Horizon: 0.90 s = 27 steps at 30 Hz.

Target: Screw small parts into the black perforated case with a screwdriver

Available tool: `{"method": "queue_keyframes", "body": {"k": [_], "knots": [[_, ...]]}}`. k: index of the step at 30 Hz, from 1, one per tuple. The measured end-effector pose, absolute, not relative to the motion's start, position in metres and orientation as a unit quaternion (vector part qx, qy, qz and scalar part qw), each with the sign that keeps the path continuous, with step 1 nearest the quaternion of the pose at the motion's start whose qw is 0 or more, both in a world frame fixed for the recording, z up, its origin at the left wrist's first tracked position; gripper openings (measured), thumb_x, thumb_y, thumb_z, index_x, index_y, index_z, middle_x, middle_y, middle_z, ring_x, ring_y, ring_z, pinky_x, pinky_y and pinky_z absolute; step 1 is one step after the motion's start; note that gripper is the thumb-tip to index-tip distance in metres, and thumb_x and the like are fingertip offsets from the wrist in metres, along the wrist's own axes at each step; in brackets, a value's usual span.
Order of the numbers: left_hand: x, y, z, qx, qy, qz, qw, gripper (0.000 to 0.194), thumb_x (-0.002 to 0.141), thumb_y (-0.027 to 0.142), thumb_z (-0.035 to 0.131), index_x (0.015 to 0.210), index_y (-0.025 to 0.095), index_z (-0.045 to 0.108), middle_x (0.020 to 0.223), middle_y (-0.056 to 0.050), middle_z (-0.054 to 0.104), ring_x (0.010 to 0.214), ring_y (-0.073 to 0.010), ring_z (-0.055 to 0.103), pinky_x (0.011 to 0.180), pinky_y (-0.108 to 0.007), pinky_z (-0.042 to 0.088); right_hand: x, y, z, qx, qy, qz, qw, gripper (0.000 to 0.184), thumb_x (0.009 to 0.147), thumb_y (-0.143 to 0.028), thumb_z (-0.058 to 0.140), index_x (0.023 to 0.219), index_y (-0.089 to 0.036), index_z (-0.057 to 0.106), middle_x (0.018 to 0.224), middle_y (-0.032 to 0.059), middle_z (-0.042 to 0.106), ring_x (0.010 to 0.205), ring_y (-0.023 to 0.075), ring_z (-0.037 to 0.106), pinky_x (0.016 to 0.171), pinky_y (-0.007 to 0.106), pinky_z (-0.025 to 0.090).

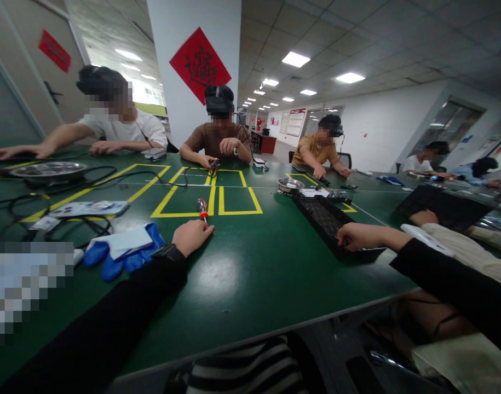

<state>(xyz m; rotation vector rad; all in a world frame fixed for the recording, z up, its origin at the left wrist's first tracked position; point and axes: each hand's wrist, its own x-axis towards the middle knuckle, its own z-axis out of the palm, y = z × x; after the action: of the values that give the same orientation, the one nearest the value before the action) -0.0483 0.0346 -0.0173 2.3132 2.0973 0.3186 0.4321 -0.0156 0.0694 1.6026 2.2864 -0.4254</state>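
Note:
My left hand [191, 235] rests on the green table [242, 273], fingers curled round the handle of a red-tipped screwdriver [201, 208] that stands up from its fist. My right hand [355, 236] reaches to the right and grips the near edge of a black keyboard [322, 216] lying on the table. Both my arms wear black sleeves, and a watch sits on my left wrist.
Blue gloves and a white sheet [125, 249] lie left of my left hand. Black cables [69, 219], a metal bowl [49, 171] and yellow tape boxes [209, 200] mark the table. Three people sit across; another metal bowl [289, 185] stands near the keyboard. A second keyboard [443, 207] lies right.

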Motion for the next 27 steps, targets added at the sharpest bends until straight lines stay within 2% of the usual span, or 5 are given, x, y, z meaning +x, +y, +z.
{"method": "queue_keyframes", "body": {"k": [5,11,17,21,27], "knots": [[-0.048,0.034,-0.016,0.737,0.669,0.1,0.003,0.053,0.084,0.054,0.03,0.074,0.019,0.067,0.082,-0.01,0.067,0.077,-0.0218,0.061,0.062,-0.026,0.041,0.437,-0.013,0.074,0.549,0.802,-0.186,0.146,0.025,0.066,-0.026,0.056,0.086,-0.019,0.068,0.081,0.0021,0.068,0.072,0.0179,0.062,0.061,0.023,0.042],[-0.048,0.033,-0.015,0.733,0.673,0.097,0.008,0.053,0.084,0.055,0.029,0.076,0.018,0.067,0.084,-0.01,0.067,0.075,-0.0206,0.061,0.06,-0.025,0.04,0.44,-0.012,0.066,0.535,0.824,-0.126,0.139,0.023,0.065,-0.019,0.056,0.084,-0.019,0.069,0.08,0.0033,0.069,0.07,0.0173,0.062,0.062,0.023,0.041],[-0.048,0.034,-0.016,0.736,0.671,0.09,0.006,0.054,0.084,0.055,0.029,0.076,0.018,0.068,0.083,-0.01,0.066,0.076,-0.022,0.061,0.06,-0.026,0.041,0.448,-0.009,0.059,0.461,0.873,-0.04,0.151,0.019,0.07,-0.019,0.054,0.078,-0.019,0.07,0.08,0.0041,0.069,0.076,0.0182,0.062,0.07,0.025,0.041],[-0.048,0.034,-0.015,0.737,0.67,0.092,0.007,0.054,0.084,0.055,0.028,0.075,0.018,0.067,0.082,-0.01,0.066,0.075,-0.0215,0.061,0.059,-0.026,0.04,0.444,-0.019,0.065,0.431,0.89,-0.02,0.145,0.02,0.072,-0.019,0.052,0.082,-0.02,0.069,0.082,0.0045,0.069,0.08,0.0189,0.062,0.073,0.026,0.041],[-0.048,0.034,-0.016,0.736,0.67,0.099,0.004,0.053,0.084,0.054,0.029,0.075,0.018,0.067,0.083,-0.009,0.067,0.076,-0.0216,0.061,0.059,-0.026,0.04,0.438,-0.025,0.071,0.451,0.879,-0.071,0.14,0.021,0.07,-0.019,0.053,0.086,-0.018,0.067,0.083,0.005,0.068,0.072,0.0172,0.062,0.066,0.025,0.042]]}}
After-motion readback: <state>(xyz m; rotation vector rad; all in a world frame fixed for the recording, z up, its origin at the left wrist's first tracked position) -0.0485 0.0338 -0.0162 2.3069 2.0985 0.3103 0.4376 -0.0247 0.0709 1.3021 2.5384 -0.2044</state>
